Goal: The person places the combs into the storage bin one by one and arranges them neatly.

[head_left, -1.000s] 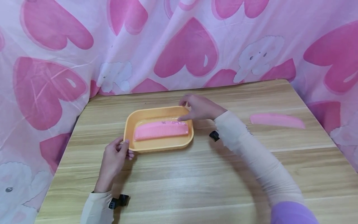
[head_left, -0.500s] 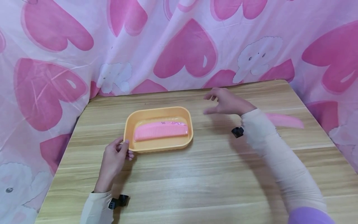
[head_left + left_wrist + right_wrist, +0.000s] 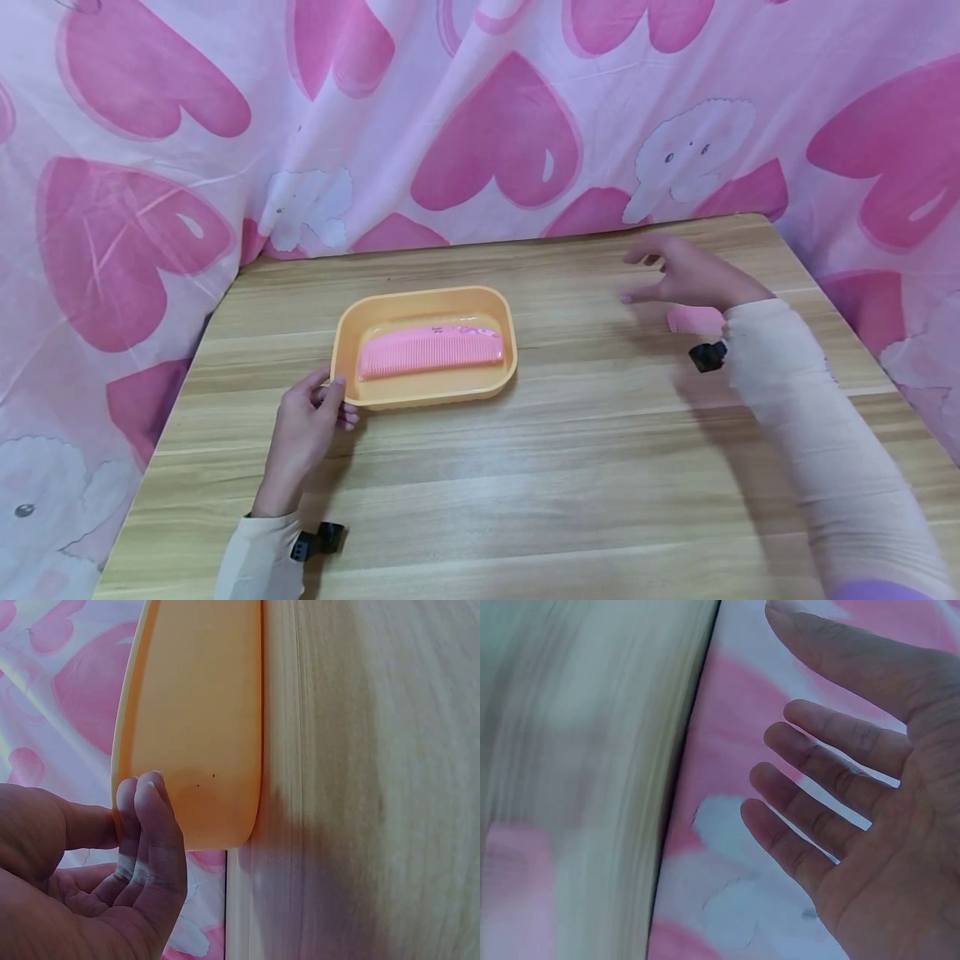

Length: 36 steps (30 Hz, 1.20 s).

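A yellow-orange plastic tray (image 3: 420,393) sits left of the table's middle, and a pink comb (image 3: 431,352) lies inside it, teeth toward the person. At the tray's near left corner my left hand (image 3: 306,421) pinches the rim between thumb and fingers; the left wrist view shows this grip on the tray wall (image 3: 199,712). My right hand (image 3: 686,271) hovers above the table on the right, fingers spread and loosely bent, holding nothing. Below it lies a second pink comb (image 3: 696,320), partly hidden by the right wrist and sleeve. That comb appears blurred (image 3: 517,892) in the right wrist view.
The wood-grain table (image 3: 480,492) carries the tray and both combs. A pink curtain (image 3: 360,150) with hearts hangs close behind the table's back edge and along its sides. Small black cameras (image 3: 707,357) are strapped at both wrists.
My right hand has left the tray's right end and moved right, over to the second comb, which its arm now partly covers. The left hand, tray and comb inside have stayed put.
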Available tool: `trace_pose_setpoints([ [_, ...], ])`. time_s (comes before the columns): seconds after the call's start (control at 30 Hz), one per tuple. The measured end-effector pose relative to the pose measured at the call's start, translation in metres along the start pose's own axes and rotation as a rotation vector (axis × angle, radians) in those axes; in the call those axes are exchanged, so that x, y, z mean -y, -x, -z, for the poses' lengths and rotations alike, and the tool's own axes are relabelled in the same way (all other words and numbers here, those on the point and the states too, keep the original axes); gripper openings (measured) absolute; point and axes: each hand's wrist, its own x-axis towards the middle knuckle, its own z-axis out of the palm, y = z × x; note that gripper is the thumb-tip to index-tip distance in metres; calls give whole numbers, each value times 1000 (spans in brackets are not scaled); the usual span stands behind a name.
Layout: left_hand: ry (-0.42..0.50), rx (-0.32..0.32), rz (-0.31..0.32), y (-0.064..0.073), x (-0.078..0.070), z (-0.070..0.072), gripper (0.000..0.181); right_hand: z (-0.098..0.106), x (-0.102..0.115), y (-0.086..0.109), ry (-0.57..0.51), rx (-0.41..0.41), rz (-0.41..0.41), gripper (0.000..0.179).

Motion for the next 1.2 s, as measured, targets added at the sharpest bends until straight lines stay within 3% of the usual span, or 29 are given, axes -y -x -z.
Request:
trace_pose_setpoints([
  [0.6, -7, -16, 0, 0, 2, -1, 50, 15, -83, 44, 60, -31, -107, 69],
  [0.83, 7, -9, -47, -1, 4, -1, 44, 18, -107, 57, 88, -52, -106, 61],
  [1.2, 11, -7, -15, -2, 2, 0, 46, 14, -134, 76, 108, -57, -183, 68],
])
